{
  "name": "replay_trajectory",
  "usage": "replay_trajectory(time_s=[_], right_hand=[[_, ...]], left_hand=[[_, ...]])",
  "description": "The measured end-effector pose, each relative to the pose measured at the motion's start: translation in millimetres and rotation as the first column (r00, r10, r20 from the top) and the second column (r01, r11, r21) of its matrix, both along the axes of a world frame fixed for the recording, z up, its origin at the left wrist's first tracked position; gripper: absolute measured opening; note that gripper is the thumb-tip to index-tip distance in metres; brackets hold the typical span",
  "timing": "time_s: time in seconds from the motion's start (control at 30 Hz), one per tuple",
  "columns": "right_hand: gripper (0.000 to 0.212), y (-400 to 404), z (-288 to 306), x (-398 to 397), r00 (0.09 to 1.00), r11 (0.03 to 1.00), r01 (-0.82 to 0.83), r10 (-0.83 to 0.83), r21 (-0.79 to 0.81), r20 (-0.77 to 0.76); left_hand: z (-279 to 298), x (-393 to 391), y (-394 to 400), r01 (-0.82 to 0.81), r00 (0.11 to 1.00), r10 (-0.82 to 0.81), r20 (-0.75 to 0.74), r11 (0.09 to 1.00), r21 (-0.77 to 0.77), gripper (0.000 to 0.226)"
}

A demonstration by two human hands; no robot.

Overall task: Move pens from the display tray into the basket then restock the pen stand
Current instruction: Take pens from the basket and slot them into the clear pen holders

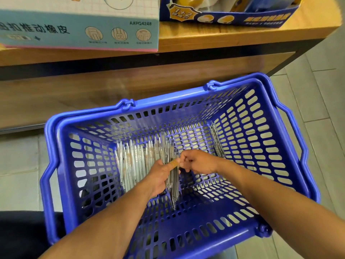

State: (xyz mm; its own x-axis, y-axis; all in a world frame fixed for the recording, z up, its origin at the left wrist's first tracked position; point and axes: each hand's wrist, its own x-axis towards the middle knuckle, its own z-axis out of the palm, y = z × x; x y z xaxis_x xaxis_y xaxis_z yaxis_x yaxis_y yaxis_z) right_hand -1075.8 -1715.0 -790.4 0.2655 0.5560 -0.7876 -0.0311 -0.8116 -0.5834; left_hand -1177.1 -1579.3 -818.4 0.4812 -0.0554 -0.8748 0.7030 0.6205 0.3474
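Inside the blue slotted plastic basket [186, 238], the left hand [160, 176] grips a bundle of slim silver pens [172, 182]. Left of it lie loose white pens [130, 161]; the right hand [197, 162] pinches the bundle's top. Restocking looks underway; no stand visible.

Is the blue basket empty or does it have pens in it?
Not empty: pens lie on the floor of the basket, more along its right wall.

A blue slotted plastic basket [261, 128] stands on the floor below a wooden shelf, handles folded down. Inside, white pens [130, 161] lie side by side on its bottom at the left. A bundle [172, 180] of pens stands tilted at its middle. More pens [217, 141] lean against its right wall.
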Motion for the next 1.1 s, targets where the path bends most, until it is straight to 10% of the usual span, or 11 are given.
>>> replay_trajectory(time_s=[0.13, 0.3, 0.7, 1.1], right_hand=[[0.026, -5.2, 2.7, 17.4, 0.971, 0.97, 0.24, -0.239, -0.028, 0.027], [0.04, 6.8, 5.3, 34.2, 0.801, 0.783, 0.59, -0.598, 0.198, -0.021], [0.024, 20.1, 8.3, 10.9, 0.883, 0.882, 0.404, -0.446, 0.245, 0.149], [0.022, 14.5, 3.9, 4.5, 0.871, 0.841, 0.451, -0.487, 0.299, 0.058]], left_hand=[[5.9, 1.6, -4.4, 0.135, 0.991, -0.136, -0.007, 0.988, -0.081, 0.049], [6.6, 7.8, -9.4, 0.271, 0.961, -0.262, 0.086, 0.956, -0.112, 0.03], [9.4, 17.2, -11.8, 0.221, 0.975, -0.215, 0.053, 0.964, -0.148, 0.073], [9.4, 19.0, -10.7, 0.272, 0.962, -0.261, 0.079, 0.942, -0.196, 0.008]])
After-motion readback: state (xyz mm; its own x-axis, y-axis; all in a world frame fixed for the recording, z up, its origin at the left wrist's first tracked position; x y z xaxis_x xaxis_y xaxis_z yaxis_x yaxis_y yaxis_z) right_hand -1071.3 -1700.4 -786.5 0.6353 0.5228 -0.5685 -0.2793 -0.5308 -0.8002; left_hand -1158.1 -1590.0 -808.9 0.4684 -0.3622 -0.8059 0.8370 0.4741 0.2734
